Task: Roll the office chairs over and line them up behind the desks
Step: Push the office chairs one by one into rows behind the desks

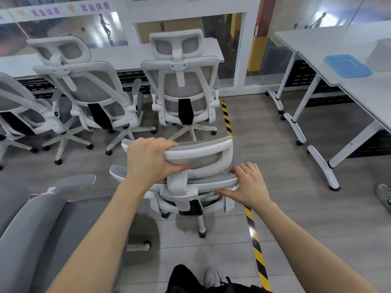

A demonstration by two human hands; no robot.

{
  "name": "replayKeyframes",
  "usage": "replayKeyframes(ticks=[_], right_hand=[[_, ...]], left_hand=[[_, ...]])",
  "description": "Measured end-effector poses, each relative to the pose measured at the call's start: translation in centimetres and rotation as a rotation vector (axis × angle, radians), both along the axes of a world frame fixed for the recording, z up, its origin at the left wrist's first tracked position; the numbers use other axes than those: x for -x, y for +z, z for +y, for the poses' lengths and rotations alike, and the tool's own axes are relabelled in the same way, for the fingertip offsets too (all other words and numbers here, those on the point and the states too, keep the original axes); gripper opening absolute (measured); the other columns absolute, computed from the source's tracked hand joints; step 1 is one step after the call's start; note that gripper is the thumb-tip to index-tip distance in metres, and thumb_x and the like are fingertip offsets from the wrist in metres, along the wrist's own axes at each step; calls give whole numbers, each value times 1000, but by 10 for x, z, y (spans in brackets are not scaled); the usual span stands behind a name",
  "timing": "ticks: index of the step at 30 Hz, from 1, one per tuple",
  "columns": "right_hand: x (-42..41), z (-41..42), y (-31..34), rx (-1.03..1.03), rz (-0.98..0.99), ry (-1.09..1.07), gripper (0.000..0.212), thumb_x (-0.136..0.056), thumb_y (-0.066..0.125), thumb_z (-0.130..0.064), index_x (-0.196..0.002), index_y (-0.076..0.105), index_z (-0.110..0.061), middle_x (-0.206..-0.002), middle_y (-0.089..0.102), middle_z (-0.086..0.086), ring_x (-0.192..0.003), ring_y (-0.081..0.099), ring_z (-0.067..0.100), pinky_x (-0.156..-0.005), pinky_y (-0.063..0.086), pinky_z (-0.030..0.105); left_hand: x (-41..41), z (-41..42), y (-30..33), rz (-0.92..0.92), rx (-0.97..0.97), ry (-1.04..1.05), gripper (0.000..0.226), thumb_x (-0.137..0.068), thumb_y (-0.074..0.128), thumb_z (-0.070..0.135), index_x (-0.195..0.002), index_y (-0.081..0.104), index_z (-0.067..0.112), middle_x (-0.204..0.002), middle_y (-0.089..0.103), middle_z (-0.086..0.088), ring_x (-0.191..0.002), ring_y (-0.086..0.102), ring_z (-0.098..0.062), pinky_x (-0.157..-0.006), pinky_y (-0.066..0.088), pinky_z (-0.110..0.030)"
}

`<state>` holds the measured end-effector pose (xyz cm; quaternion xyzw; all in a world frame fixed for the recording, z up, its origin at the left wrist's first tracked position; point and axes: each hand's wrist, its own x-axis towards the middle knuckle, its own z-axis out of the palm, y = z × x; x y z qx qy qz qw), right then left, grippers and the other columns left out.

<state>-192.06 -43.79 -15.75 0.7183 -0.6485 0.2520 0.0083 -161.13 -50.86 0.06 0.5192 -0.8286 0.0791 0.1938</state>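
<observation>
A white-framed, grey-mesh office chair [203, 157] stands right in front of me, seen from above and behind. My left hand [150, 159] is wrapped around the left end of its headrest. My right hand [247, 185] grips the right top edge of its backrest, thumb underneath. Beyond it, three matching chairs stand in a row with their backs to me: one straight ahead [184, 81], one to its left [84, 85], one at the far left edge [19, 108]. They face a long white desk [127, 53] along the glass wall.
A grey upholstered chair [38, 233] sits close at my lower left. White desks on castor legs [330, 66] stand at the right, with a blue tray [348, 65] on top. Yellow-black tape [256, 246] runs along the floor. Another person's shoe [384, 196] shows at the right edge.
</observation>
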Motion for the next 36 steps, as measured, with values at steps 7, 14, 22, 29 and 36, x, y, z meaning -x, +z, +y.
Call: replayKeyframes(ticks=[7,14,22,29,36], right_hand=[[-5,5,2,-29,0,-11,86,-71,64,-100,-103,69,-20,-100,63,-9,-99,52,17,-99,47,39],[-7,9,10,-71,21,-19,86,-72,62,-101,-106,67,-22,-102,61,-10,-102,50,16,-101,47,39],[-14,10,35,-212,96,-47,86,-72,54,-104,-110,62,-27,-109,60,-11,-109,51,17,-108,46,41],[-34,24,81,-384,216,-65,69,-83,66,-76,-127,65,-23,-123,66,-1,-120,61,26,-111,46,45],[-148,116,126,-391,255,-99,45,-97,64,-52,-121,65,-14,-120,65,5,-115,64,32,-97,55,49]], left_hand=[[-2,5,2,-19,-14,15,61,-66,75,92,-99,83,41,-85,77,16,-78,71,-14,-73,52,-42],[-1,9,6,-23,11,7,64,-63,78,91,-100,81,39,-84,75,15,-79,69,-14,-76,49,-37],[1,15,26,-73,-131,14,72,-65,65,96,-112,75,43,-95,73,20,-92,68,-10,-87,49,-36],[-27,45,64,-127,-209,-121,79,-82,81,70,-147,64,28,-141,69,7,-131,62,-18,-118,43,-43],[-149,139,48,-300,-121,48,51,-94,69,59,-132,70,24,-129,71,-1,-121,66,-28,-106,47,-46]])
